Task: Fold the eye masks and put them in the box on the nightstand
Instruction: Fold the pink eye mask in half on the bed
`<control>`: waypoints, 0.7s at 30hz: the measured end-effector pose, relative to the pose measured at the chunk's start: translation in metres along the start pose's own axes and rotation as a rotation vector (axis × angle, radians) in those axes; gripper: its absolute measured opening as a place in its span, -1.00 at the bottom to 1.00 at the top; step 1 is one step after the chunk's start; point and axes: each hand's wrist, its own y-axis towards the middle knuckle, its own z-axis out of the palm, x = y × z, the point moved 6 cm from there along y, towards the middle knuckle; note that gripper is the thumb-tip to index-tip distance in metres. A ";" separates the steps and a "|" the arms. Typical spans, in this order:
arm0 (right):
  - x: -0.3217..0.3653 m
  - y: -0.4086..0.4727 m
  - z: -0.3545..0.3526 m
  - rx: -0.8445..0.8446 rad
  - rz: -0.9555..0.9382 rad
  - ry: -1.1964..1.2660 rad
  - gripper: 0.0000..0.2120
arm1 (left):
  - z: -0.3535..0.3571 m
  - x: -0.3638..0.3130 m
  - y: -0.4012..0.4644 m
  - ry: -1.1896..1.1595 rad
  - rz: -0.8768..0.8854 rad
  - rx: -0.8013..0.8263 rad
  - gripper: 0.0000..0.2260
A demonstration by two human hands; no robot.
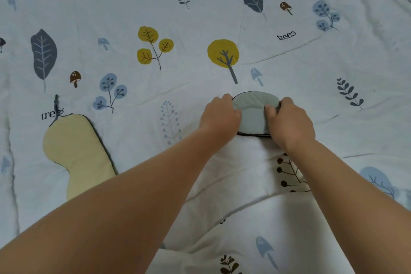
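Note:
A pale grey-green eye mask (254, 111) with a dark edge lies folded in half on the bed, a little right of centre. My left hand (219, 115) grips its left side and my right hand (289, 122) pinches its right side, thumb on top. A pale yellow eye mask (75, 151) lies unfolded at the lower left, its dark strap (56, 104) running up from its top; my left forearm covers its lower end. No box or nightstand is in view.
A white quilt (200, 18) printed with leaves, trees and mushrooms fills the whole view. It has soft creases and a raised fold (244, 184) below my hands.

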 end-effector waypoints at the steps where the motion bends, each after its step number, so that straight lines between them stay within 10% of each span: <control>1: 0.000 -0.002 -0.003 -0.016 0.011 0.022 -0.73 | -0.004 0.001 -0.002 -0.012 -0.006 -0.009 -0.71; 8: 0.031 -0.049 -0.020 -0.190 -0.167 0.058 -0.77 | -0.053 0.025 -0.031 0.009 -0.049 -0.110 -0.73; 21: 0.144 -0.185 0.085 0.305 -0.743 -0.156 -0.77 | -0.145 0.137 -0.083 0.472 -0.020 -0.083 -0.66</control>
